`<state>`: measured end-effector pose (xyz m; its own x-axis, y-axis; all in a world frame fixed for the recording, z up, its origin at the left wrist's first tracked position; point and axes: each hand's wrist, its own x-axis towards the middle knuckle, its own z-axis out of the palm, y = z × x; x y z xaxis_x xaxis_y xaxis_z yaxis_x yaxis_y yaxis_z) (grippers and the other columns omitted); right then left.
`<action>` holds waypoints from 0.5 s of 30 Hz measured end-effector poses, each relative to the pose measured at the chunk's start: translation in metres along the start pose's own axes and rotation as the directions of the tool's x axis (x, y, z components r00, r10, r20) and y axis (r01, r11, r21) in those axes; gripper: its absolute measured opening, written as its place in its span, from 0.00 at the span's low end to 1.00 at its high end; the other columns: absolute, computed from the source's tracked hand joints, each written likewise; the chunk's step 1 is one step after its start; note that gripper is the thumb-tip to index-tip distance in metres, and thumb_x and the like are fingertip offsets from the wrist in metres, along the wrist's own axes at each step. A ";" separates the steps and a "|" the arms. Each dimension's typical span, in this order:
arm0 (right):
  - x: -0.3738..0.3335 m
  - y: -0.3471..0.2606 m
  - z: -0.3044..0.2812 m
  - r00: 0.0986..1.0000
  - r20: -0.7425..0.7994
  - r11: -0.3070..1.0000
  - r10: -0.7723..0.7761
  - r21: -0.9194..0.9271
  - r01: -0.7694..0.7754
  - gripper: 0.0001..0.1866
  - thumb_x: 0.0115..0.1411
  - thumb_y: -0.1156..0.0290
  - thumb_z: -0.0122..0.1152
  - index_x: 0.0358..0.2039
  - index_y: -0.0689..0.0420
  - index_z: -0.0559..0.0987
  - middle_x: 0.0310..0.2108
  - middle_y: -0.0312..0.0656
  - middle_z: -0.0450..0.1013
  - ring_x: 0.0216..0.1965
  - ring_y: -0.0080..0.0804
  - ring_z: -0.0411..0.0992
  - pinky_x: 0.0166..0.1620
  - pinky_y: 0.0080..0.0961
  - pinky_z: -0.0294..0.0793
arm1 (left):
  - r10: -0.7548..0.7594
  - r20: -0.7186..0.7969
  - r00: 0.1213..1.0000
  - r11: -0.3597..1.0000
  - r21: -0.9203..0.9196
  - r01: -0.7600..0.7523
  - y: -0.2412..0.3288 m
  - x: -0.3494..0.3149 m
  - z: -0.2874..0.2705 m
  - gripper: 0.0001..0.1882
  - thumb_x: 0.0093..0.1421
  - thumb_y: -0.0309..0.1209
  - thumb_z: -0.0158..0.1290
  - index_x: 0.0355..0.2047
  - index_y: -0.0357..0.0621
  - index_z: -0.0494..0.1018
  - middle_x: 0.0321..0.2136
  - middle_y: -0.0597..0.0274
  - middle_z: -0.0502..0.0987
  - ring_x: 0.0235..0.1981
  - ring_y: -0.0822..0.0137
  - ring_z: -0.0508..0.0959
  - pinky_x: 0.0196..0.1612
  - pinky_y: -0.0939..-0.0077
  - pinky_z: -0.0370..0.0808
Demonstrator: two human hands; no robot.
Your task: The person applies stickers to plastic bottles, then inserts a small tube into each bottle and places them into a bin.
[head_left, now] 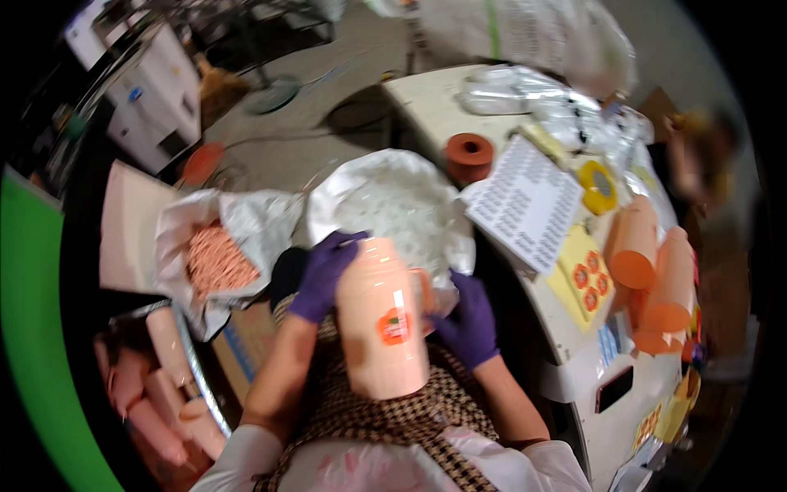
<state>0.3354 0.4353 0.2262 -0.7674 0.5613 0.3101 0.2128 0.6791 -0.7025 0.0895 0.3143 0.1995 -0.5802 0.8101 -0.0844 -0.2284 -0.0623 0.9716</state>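
A peach-coloured vacuum flask point(379, 328) with a side handle and a round red-orange sticker stands nearly upright before me, above my lap. My left hand point(325, 279), in a purple glove, is closed around the flask's upper left side near its neck. On the other side my right hand point(469, 321), also purple-gloved, has its fingers curled against the flask by the lower end of the handle; some fingertips are hidden. Beyond the flask, a white-lined tub point(332, 193) holds many clear pieces, with translucent plastic near my right hand.
Left are a white bag point(275, 215) of small peach parts and a box point(215, 402) of peach flask bodies. The right-hand table point(434, 88) carries a red-brown roll point(470, 156), printed sheet point(525, 201), yellow sticker sheet point(580, 275), peach bodies point(668, 275) and phone point(615, 389).
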 end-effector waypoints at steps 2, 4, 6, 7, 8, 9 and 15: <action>-0.003 -0.016 -0.012 0.906 0.177 0.923 -0.385 0.081 0.377 0.46 0.48 0.57 0.75 0.65 0.56 0.65 0.58 0.56 0.66 0.49 0.54 0.73 0.48 0.45 0.75 | 0.003 -0.057 0.998 0.998 -0.057 -0.006 -0.010 0.007 -0.027 0.10 0.69 0.32 0.51 0.41 0.39 0.78 0.38 0.64 0.79 0.39 0.74 0.75 0.46 0.75 0.73; -0.022 -0.020 0.001 0.856 0.323 0.915 -0.404 0.151 0.375 0.47 0.51 0.60 0.71 0.70 0.49 0.59 0.66 0.58 0.59 0.56 0.57 0.71 0.53 0.46 0.73 | 0.099 -0.081 0.992 0.993 0.073 -0.093 0.001 0.014 -0.034 0.10 0.68 0.35 0.53 0.32 0.42 0.75 0.30 0.68 0.76 0.33 0.75 0.73 0.40 0.75 0.73; -0.030 -0.011 -0.002 0.896 0.427 0.992 -0.121 0.021 0.124 0.44 0.56 0.64 0.64 0.72 0.45 0.55 0.69 0.58 0.55 0.61 0.57 0.67 0.59 0.44 0.70 | 0.014 -0.102 0.995 0.997 -0.068 -0.021 0.014 0.026 -0.012 0.09 0.66 0.34 0.57 0.31 0.43 0.74 0.28 0.69 0.76 0.31 0.77 0.71 0.37 0.78 0.71; -0.032 -0.004 -0.012 0.857 0.503 0.993 0.112 -0.086 -0.079 0.42 0.59 0.67 0.60 0.73 0.43 0.54 0.69 0.57 0.54 0.62 0.56 0.66 0.62 0.41 0.69 | 0.038 -0.104 0.994 0.999 -0.021 -0.040 0.012 0.032 0.001 0.10 0.66 0.35 0.56 0.37 0.40 0.75 0.36 0.65 0.77 0.37 0.72 0.75 0.42 0.76 0.74; -0.041 0.008 -0.016 0.952 0.298 0.997 0.076 0.009 -0.082 0.38 0.62 0.71 0.56 0.71 0.46 0.57 0.68 0.57 0.57 0.62 0.53 0.67 0.63 0.36 0.67 | 0.362 0.053 0.931 0.887 0.286 -0.361 0.018 0.037 0.013 0.11 0.68 0.34 0.54 0.42 0.38 0.74 0.42 0.60 0.75 0.43 0.68 0.75 0.48 0.73 0.75; -0.046 0.027 -0.020 0.977 0.171 0.961 0.125 0.222 -0.162 0.32 0.65 0.71 0.54 0.70 0.52 0.60 0.66 0.54 0.62 0.62 0.47 0.69 0.64 0.33 0.67 | 0.581 0.281 0.764 0.595 0.493 -0.634 0.024 0.040 0.029 0.13 0.69 0.33 0.52 0.48 0.36 0.72 0.48 0.56 0.74 0.49 0.64 0.76 0.53 0.69 0.75; -0.024 0.083 -0.147 0.910 -0.232 0.899 0.343 0.363 -0.246 0.26 0.67 0.65 0.53 0.64 0.58 0.66 0.61 0.45 0.68 0.63 0.41 0.65 0.66 0.37 0.63 | 0.276 0.128 0.953 0.952 -0.172 -0.253 0.048 0.010 0.051 0.14 0.73 0.28 0.43 0.55 0.36 0.65 0.53 0.53 0.70 0.56 0.58 0.74 0.58 0.61 0.75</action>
<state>0.4600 0.5482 0.2542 -0.4852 0.8534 0.1904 0.1602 0.3008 -0.9401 0.1130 0.3492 0.2565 -0.5158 0.8291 0.2158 -0.2054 -0.3642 0.9084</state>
